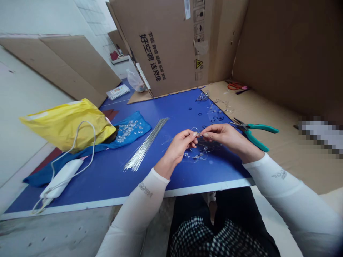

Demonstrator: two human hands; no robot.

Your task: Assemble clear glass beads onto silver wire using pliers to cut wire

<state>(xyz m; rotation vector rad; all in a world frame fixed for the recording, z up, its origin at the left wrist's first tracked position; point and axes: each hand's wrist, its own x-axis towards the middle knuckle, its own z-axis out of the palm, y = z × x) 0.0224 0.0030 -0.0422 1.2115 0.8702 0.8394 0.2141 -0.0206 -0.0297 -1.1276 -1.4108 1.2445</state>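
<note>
Head view: left hand and right hand both pinched a small wire piece, at the left's two o'clock, the right's nine; its long axis was unclear.

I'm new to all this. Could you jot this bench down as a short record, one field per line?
Surface: blue table
Left hand: pinching a fine wire piece, too small to make out fully
Right hand: fingertips at the same piece
By the hands: clear beads on thin wire
Wire bundle: lying left of the left hand
Loose beads: on a blue cloth, beside a yellow bag
Pliers: green handles spread, right of the right hand
Backdrop: printed cardboard panel
</note>
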